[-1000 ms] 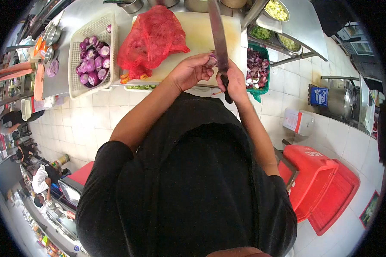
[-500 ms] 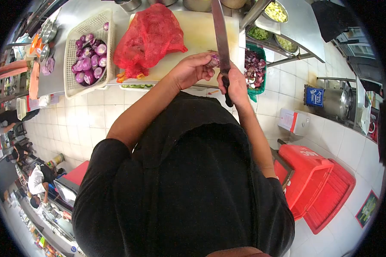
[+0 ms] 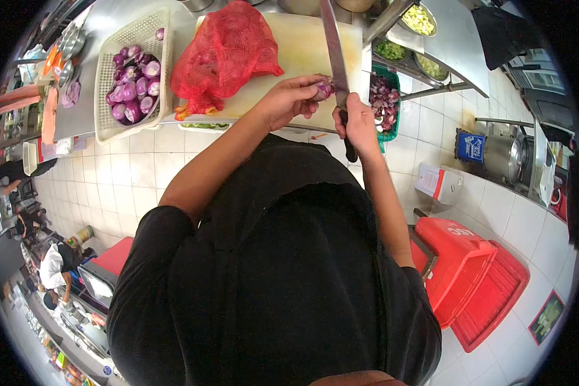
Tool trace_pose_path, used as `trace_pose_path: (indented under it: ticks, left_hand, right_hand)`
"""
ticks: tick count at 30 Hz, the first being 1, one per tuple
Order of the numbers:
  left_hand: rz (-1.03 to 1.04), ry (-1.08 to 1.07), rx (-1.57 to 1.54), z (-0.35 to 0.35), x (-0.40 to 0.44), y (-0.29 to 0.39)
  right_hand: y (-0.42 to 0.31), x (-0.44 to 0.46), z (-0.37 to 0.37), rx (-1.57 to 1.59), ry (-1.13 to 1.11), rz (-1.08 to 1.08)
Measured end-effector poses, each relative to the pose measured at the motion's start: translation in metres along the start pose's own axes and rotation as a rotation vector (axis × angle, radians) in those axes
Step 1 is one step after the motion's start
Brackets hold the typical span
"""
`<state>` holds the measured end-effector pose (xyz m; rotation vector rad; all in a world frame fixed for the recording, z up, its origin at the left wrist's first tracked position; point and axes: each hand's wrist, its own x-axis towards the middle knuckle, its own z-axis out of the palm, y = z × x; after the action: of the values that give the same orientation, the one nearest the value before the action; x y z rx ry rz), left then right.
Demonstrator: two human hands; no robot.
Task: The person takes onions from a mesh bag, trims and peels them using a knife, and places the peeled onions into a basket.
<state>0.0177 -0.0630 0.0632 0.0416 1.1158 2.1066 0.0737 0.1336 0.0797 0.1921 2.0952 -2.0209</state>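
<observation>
My left hand [image 3: 293, 101] is closed round a small purple onion [image 3: 323, 91] at the near edge of the white cutting board [image 3: 302, 45]. The fingers of my right hand [image 3: 356, 123] wrap round the black handle of a large knife [image 3: 336, 48], whose blade points away from me, just right of the onion. On the board's left part lies a red mesh bag [image 3: 228, 55]. Left of it, a white plastic basket [image 3: 101, 96] holds several peeled purple onions [image 3: 130, 91]. A green crate [image 3: 393, 127] with onion skins stands below the board's right side.
Bowls of chopped vegetables [image 3: 418, 20] stand on a metal shelf at upper right. A red bin [image 3: 453, 264] with its lid open is at lower right, near a white box [image 3: 439, 183]. Other people [image 3: 55, 265] are at far left. Metal pots line the top edge.
The onion in my left hand shows more of its purple side. My right hand and the knife have shifted slightly right, opening a small gap from my left hand.
</observation>
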Motion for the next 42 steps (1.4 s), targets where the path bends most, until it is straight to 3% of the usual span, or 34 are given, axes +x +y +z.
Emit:
trace_pose_path:
  ticks: [2,8,11,21,24,28,34,40,42]
  left_hand:
    - [-0.01,0.003,0.003,-0.002,0.0,-0.003]
    - [0.016,-0.063,-0.089,-0.012,0.007,-0.007]
    - [0.016,-0.07,-0.087,-0.014,0.009,-0.006]
    - [-0.019,-0.115,-0.23,-0.008,0.008,-0.009]
    - [-0.029,-0.145,-0.249,-0.013,0.009,-0.013]
    - [-0.037,-0.108,-0.192,-0.018,0.008,-0.02]
    - [-0.048,-0.14,-0.259,-0.02,0.007,-0.02]
    - [-0.082,-0.245,-0.206,-0.022,0.006,-0.019]
    - [-0.082,-0.233,-0.215,-0.023,0.004,-0.02]
  right_hand:
    - [0.011,0.006,-0.009,0.002,0.034,0.071]
    - [0.006,0.002,-0.006,0.068,0.082,-0.044]
    - [0.013,0.006,-0.017,0.067,0.012,0.01]
    - [-0.003,0.0,0.009,0.157,-0.111,-0.181]
    - [-0.005,-0.001,0.011,0.068,-0.045,-0.162]
    - [0.009,0.009,-0.006,0.078,-0.018,0.092]
    - [0.009,0.005,-0.003,0.091,0.035,0.061]
    - [0.029,0.015,-0.005,-0.181,0.179,-0.214]
    - [0.035,0.017,-0.016,-0.136,0.185,-0.051]
